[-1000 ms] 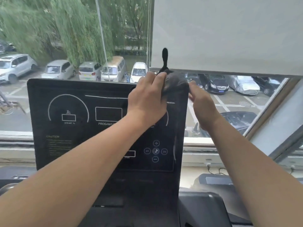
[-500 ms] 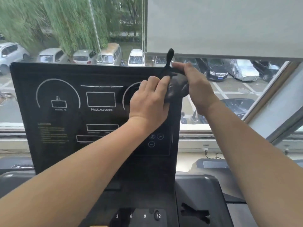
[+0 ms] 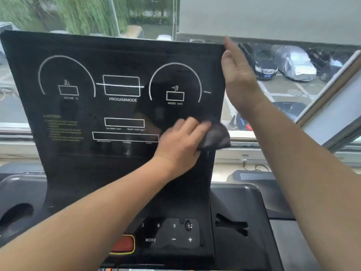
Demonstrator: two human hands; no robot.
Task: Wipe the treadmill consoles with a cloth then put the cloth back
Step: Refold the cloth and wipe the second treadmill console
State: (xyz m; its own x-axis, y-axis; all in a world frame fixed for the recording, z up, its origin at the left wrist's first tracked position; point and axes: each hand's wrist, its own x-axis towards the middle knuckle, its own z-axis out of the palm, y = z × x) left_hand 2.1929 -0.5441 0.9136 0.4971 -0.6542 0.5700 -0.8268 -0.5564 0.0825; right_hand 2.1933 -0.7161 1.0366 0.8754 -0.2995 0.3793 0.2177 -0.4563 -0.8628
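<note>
The dark cloth, bunched and crumpled, lies against the black console's lower right edge, clutched by the left grip. The right grip, fingers straight, touches its upper right edge.

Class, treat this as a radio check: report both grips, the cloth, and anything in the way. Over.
Left grip holds cloth against console, lower right. Right grip open, flat at console's right edge. Nothing seen blocking the wipe.
</note>
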